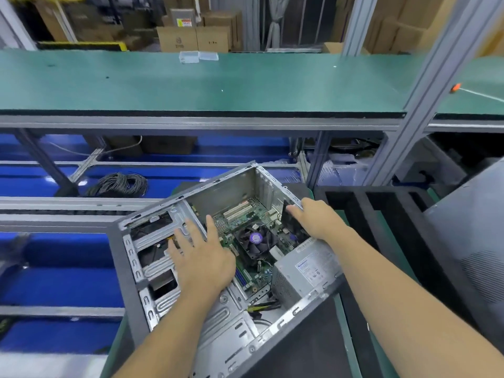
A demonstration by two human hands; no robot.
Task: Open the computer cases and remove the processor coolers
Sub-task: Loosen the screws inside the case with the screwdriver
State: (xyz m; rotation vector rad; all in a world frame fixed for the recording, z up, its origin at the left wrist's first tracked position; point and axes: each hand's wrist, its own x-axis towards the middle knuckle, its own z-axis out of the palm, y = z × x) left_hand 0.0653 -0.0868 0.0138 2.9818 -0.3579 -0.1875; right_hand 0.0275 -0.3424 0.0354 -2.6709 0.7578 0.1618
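Head view, left to right. Coil of black cable [117,184] at 10 o'clock from the computer case [131,271], lying on the blue lower level. Case lies on its side with the side panel off, interior exposed, tilted on a dark mat.

Left hand [203,257]: fingers spread and straight, palm down over the drive bay steel, fingertips reaching the motherboard [240,214] edge.

Processor cooler [255,240], black fan with purple hub label, sits mounted at board centre, at 2 o'clock from the left hand.

Power supply [302,271] at 5 o'clock from cooler.

Right hand [316,216]: fingers curled over the case's rear rim, at 2 o'clock from the cooler.
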